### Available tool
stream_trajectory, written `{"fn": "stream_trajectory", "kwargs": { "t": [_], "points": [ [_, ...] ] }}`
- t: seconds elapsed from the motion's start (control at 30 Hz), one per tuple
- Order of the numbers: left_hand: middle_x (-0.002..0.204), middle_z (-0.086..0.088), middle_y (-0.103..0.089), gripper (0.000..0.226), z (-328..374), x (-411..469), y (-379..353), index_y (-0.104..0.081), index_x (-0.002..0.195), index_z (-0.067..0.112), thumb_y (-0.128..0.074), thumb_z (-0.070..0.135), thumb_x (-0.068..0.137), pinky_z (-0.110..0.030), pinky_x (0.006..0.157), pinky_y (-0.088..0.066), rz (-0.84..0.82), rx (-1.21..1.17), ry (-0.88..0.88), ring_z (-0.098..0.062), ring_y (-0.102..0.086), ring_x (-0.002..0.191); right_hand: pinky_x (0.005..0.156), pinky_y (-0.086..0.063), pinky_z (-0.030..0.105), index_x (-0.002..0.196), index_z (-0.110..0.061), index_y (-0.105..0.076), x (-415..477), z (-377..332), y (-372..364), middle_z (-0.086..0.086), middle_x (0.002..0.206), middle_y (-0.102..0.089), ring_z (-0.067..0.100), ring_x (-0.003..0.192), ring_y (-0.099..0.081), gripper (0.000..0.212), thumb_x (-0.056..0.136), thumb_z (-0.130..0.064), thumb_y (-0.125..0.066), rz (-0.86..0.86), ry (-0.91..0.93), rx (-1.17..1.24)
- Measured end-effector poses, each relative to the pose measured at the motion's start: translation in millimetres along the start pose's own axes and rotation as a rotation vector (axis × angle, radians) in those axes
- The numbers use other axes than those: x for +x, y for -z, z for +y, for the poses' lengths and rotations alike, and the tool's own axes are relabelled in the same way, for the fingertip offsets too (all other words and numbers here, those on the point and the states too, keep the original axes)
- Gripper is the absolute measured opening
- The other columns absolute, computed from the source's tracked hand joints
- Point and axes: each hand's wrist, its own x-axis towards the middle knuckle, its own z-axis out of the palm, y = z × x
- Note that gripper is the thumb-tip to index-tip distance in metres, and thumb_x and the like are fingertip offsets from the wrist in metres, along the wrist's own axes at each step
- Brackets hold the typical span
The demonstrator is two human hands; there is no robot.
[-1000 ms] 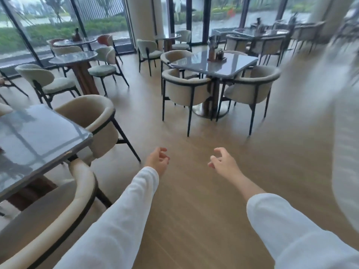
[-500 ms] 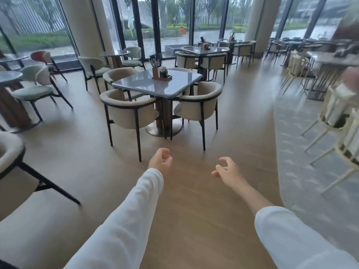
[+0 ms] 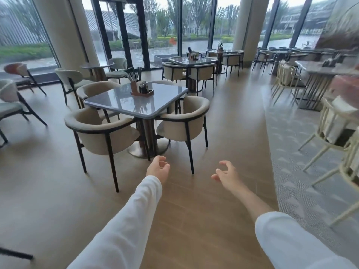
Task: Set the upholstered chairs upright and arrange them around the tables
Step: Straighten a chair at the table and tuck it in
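A square grey table (image 3: pixel 124 102) stands ahead of me on a metal pedestal. Cream upholstered chairs with dark legs stand upright around it: one at the near left (image 3: pixel 101 133), one at the near right (image 3: pixel 184 123), another behind on the left (image 3: pixel 93 90). My left hand (image 3: pixel 158 168) and my right hand (image 3: pixel 226 174) are stretched out over the wooden floor in front of the table, fingers loosely curled, holding nothing and touching nothing.
A caddy (image 3: pixel 141 89) with utensils sits on the table. A second table (image 3: pixel 194 61) with chairs stands farther back. Pale metal-framed chairs (image 3: pixel 334 133) stand on patterned carpet at the right. Green-seated chairs (image 3: pixel 11 105) are at the left. Pillars and windows line the back.
My view has swung right, away from the near left table, and the grey table with its chairs now sits closer and more central. Both hands stay out in front, holding nothing.
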Motion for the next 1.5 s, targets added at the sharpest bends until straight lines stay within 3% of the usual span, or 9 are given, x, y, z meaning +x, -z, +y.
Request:
{"fn": "stream_trajectory", "kwargs": {
  "t": [0.23, 0.37, 0.53, 0.83, 0.97, 1.17, 1.27, 1.4, 1.5],
  "points": [
    [0.1, 0.001, -0.058, 0.029, 58.9, 156.7, -51.0, -0.052, 0.12, 0.01, -0.053, 0.013, 0.091, -0.026, 0.081, -0.043, -0.047, 0.064, -0.042, -0.015, -0.054, 0.087, 0.08, -0.054, 0.04, 0.115, -0.031, -0.041, 167.8, -21.3, 13.8, -0.017, 0.065, -0.071, 0.021, 0.081, -0.069, 0.026, 0.092, -0.022, -0.048, 0.002, 0.016, 0.009],
    [0.102, 0.002, -0.059, 0.029, 87.3, 224.9, -92.4, -0.052, 0.12, 0.013, -0.053, 0.014, 0.091, -0.025, 0.08, -0.042, -0.07, 0.091, -0.049, -0.014, -0.055, 0.087, 0.073, -0.053, 0.036, 0.114, -0.034, -0.041, 249.6, -21.8, 30.4, -0.017, 0.066, -0.071, 0.02, 0.078, -0.069, 0.025, 0.093, -0.023, -0.048, 0.005, 0.032, 0.002],
    [0.108, 0.001, -0.06, 0.028, 106.6, 299.8, -154.3, -0.051, 0.12, 0.016, -0.053, 0.014, 0.092, -0.024, 0.082, -0.043, -0.09, 0.113, -0.041, -0.014, -0.057, 0.092, 0.083, -0.055, 0.043, 0.115, -0.037, -0.042, 353.3, -10.6, 55.7, -0.008, 0.071, -0.073, 0.02, 0.083, -0.069, 0.027, 0.092, -0.025, -0.049, -0.012, 0.025, 0.019],
    [0.115, -0.003, -0.06, 0.033, 157.7, 445.9, -269.2, -0.051, 0.123, 0.012, -0.055, 0.012, 0.09, -0.025, 0.087, -0.043, 0.024, 0.122, 0.032, -0.015, -0.057, 0.097, 0.078, -0.05, 0.032, 0.13, -0.024, -0.044, 557.3, -25.9, 116.4, -0.006, 0.08, -0.07, 0.017, 0.088, -0.067, 0.035, 0.095, -0.022, -0.048, -0.142, 0.082, -0.069],
    [0.114, -0.003, -0.06, 0.033, 173.8, 503.3, -308.4, -0.052, 0.123, 0.011, -0.056, 0.012, 0.089, -0.026, 0.09, -0.043, 0.074, 0.124, 0.079, -0.017, -0.057, 0.101, 0.086, -0.051, 0.037, 0.131, -0.022, -0.043, 635.5, -48.9, 132.0, -0.003, 0.082, -0.07, 0.023, 0.092, -0.066, 0.035, 0.096, -0.019, -0.046, -0.203, 0.106, -0.094],
    [0.106, 0.001, -0.057, 0.033, 176.4, 585.0, -351.1, -0.051, 0.121, 0.014, -0.058, 0.01, 0.089, -0.023, 0.084, -0.042, 0.093, 0.104, 0.13, -0.015, -0.056, 0.096, 0.08, -0.042, 0.03, 0.132, -0.018, -0.042, 729.8, -64.6, 131.3, -0.001, 0.087, -0.07, 0.021, 0.099, -0.063, 0.037, 0.095, -0.016, -0.046, -0.294, 0.147, -0.13],
    [0.109, -0.001, -0.058, 0.032, 173.9, 638.0, -366.3, -0.051, 0.12, 0.015, -0.057, 0.01, 0.089, -0.023, 0.081, -0.044, 0.094, 0.119, 0.144, -0.014, -0.057, 0.097, 0.081, -0.045, 0.032, 0.134, -0.019, -0.041, 785.0, -68.4, 123.6, 0.006, 0.097, -0.07, 0.022, 0.1, -0.062, 0.041, 0.094, -0.017, -0.048, -0.338, 0.144, -0.168],
    [0.111, 0.004, -0.058, 0.037, 168.5, 707.2, -386.7, -0.049, 0.121, 0.019, -0.061, 0.018, 0.087, -0.025, 0.084, -0.047, 0.05, 0.194, 0.175, -0.014, -0.058, 0.101, 0.059, -0.038, 0.019, 0.136, -0.021, -0.041, 859.1, -77.4, 109.2, 0.009, 0.099, -0.068, 0.012, 0.082, -0.057, 0.048, 0.09, -0.013, -0.049, -0.395, 0.157, -0.253],
    [0.111, 0.004, -0.056, 0.042, 165.9, 748.8, -404.8, -0.048, 0.124, 0.018, -0.064, 0.018, 0.085, -0.024, 0.087, -0.045, 0.013, 0.24, 0.224, -0.013, -0.056, 0.102, 0.062, -0.041, 0.02, 0.14, -0.026, -0.036, 909.7, -84.4, 97.9, 0.004, 0.103, -0.06, 0.017, 0.091, -0.058, 0.054, 0.089, -0.012, -0.049, -0.472, 0.17, -0.335]
  ]
}}
